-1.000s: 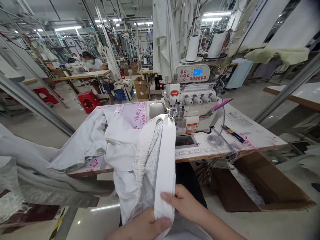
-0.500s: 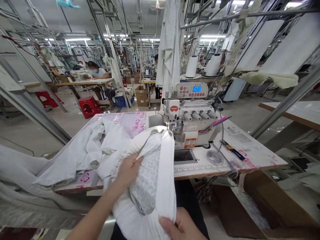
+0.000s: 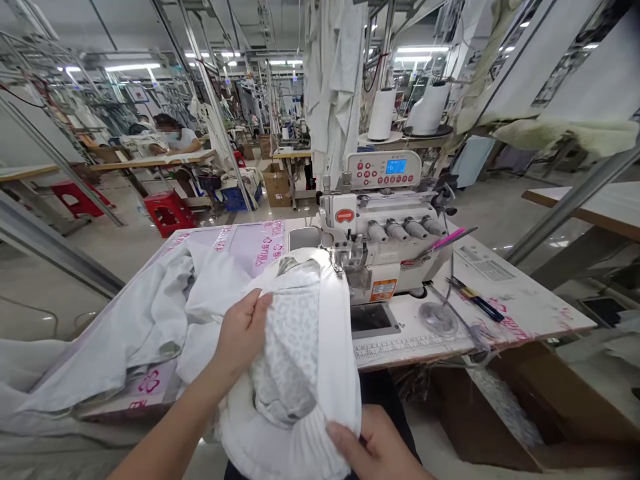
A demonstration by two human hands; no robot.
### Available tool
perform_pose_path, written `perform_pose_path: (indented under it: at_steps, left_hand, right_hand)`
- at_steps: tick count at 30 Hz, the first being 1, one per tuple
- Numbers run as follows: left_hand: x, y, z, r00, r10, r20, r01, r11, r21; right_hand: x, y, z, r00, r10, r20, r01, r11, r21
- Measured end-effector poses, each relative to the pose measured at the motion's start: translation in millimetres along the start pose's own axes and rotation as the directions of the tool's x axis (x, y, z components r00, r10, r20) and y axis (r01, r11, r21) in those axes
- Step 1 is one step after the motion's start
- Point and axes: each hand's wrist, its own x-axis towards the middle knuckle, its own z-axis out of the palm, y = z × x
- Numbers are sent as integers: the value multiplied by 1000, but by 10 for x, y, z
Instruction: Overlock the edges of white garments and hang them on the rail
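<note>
A white garment [image 3: 333,347] with a wide band and a grey spotted inner side runs from the needle area of the overlock sewing machine [image 3: 380,220] down towards me. My left hand [image 3: 245,327] grips the gathered left edge of its opening, thumb on top. Lower down, my right hand [image 3: 373,440] pinches the band near its bottom right edge. The band's upper end lies at the machine's presser foot, where a small light shines. More white cloth [image 3: 145,313] is heaped on the table to the left.
Snips [image 3: 475,298] and a clear round dish [image 3: 438,317] lie on the machine table [image 3: 540,303] at the right. Thread cones [image 3: 382,115] stand behind the machine. An open cardboard box [image 3: 500,413] sits below right. A person [image 3: 175,137] works at a far table, near red stools [image 3: 169,212].
My left hand has moved left and up a little, spreading the opening so more spotted cloth shows. My right hand still holds the band, slightly farther right. The view has shifted slightly.
</note>
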Motion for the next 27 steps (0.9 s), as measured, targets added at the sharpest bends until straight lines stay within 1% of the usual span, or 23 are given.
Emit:
perform_pose_path:
  at_steps: [2, 6, 10, 14, 17, 19, 21, 22, 23, 24, 25, 26, 27]
  left_hand:
    - [93, 7, 8, 999, 26, -20, -26, 1000, 4]
    - [241, 34, 38, 995, 68, -74, -68, 998, -2]
    - [388, 88, 54, 984, 123, -131, -118, 992, 40]
    - [672, 112, 80, 961, 205, -186, -191, 977, 91]
    - [906, 115, 119, 952, 233, -199, -208, 968, 139]
    - [927, 143, 143, 939, 270, -215, -237, 957, 167]
    - [763, 197, 162, 907, 342, -247, -299, 934, 194]
    - [620, 225, 173, 907, 361, -215, -325, 927, 186]
    - [454, 248, 186, 929, 347, -130, -329, 933, 145]
    - [283, 261, 202, 955, 297, 7, -296, 953, 68]
    - [123, 262, 218, 957, 221, 187, -217, 975, -41]
    - [-14, 252, 235, 919, 151, 364, -98, 982, -158]
    - [-123, 235, 249, 859, 102, 502, 42, 963, -268]
  right_hand:
    - [103, -9, -64, 1000, -9, 5, 8, 999, 31]
    - [220, -9, -149, 1000, 0, -31, 2, 996, 89]
    - [353, -57, -261, 998, 4, -69, 4, 993, 120]
    - [540, -126, -380, 997, -9, -78, 19, 993, 121]
    - [705, -151, -454, 996, -32, -88, 43, 991, 130]
    - [811, -143, -501, 994, -40, -98, 54, 988, 146]
    - [895, -113, -546, 994, -33, -101, 51, 983, 177]
    - [926, -93, -567, 995, -22, -97, 40, 980, 194]
    - [950, -74, -587, 996, -10, -91, 29, 976, 216]
    - [969, -58, -606, 997, 2, -82, 18, 971, 240]
    - [985, -47, -625, 997, 16, -72, 4, 964, 265]
    - [1000, -43, -644, 997, 32, -66, -12, 957, 289]
    - [1015, -48, -663, 997, 48, -61, -27, 949, 314]
